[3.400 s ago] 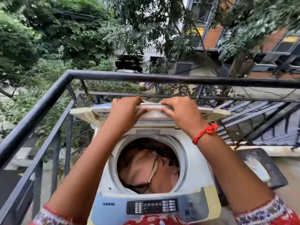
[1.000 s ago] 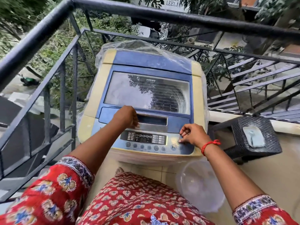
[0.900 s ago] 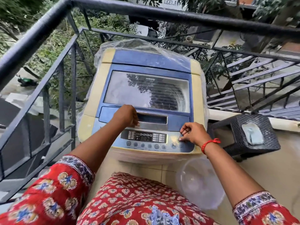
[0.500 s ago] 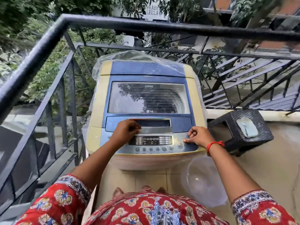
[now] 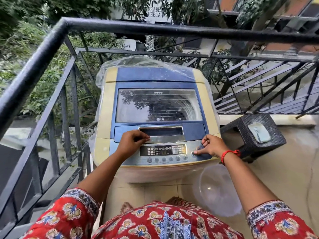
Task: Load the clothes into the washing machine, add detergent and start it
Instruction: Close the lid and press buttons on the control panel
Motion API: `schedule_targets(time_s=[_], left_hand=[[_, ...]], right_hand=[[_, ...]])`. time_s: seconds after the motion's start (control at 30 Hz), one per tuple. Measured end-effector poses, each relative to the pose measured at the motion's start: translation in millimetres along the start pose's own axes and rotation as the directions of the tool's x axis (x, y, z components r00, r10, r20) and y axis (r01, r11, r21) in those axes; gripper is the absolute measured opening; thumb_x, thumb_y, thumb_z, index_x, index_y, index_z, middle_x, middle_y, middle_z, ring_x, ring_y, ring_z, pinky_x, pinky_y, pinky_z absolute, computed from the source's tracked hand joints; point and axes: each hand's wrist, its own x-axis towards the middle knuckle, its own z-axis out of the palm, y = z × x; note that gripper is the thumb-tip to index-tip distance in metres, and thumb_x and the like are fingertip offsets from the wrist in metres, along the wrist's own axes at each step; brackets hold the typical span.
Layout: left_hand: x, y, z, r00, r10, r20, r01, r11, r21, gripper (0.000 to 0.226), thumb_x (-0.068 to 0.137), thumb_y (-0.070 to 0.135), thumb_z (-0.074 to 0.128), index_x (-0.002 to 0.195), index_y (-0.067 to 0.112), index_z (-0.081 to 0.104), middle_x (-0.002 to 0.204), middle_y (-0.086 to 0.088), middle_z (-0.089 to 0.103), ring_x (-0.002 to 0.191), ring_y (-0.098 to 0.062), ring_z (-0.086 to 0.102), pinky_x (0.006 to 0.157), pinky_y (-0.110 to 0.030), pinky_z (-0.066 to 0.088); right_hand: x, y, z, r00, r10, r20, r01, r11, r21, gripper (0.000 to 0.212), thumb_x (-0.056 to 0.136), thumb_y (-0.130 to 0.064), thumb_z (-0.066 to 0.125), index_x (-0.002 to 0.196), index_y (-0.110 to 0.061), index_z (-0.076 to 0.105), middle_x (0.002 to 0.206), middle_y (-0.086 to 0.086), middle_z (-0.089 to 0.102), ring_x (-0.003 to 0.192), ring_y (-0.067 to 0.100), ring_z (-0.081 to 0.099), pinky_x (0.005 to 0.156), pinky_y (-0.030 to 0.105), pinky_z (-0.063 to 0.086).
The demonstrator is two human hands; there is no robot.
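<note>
A blue and cream top-loading washing machine (image 5: 107,107) stands in the balcony corner with its glass lid (image 5: 158,105) shut; the clothes inside are hidden behind reflections. My left hand (image 5: 131,144) rests with curled fingers on the lid handle, just above the control panel (image 5: 163,150). My right hand (image 5: 211,146) is loosely curled at the panel's right end, its thumb pressing a round button there. Neither hand holds anything. No detergent is in view.
A black metal railing (image 5: 51,42) wraps around the machine at left and behind. A dark woven stool (image 5: 253,135) with a pale object on top stands to the right. A clear plastic tub (image 5: 217,190) sits on the tiled floor by the machine's front right.
The lid, held up by both hands 3.4 s ago with clothes showing in the drum, is now shut. Over the last second both hands stay at the panel; the view shifted back slightly.
</note>
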Motion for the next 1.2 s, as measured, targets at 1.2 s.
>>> schedule_targets(time_s=[1.2], left_hand=[[7.4,26.6,12.1,0.987,-0.146,0.061,0.154,0.796,-0.586,0.034,0.084,0.048,0.057,0.084,0.023,0.079,0.089,-0.003,0.077,0.088,-0.027,0.073,0.086,-0.048,0.056]], right_hand=[[-6.7,-49.0,27.0,0.936,-0.324,-0.139,0.346,0.922,0.175,0.047,0.088,-0.061,0.046,0.082,-0.020,0.069,0.077,-0.004,0.071,0.077,0.014,0.068,0.075,0.033,0.055]])
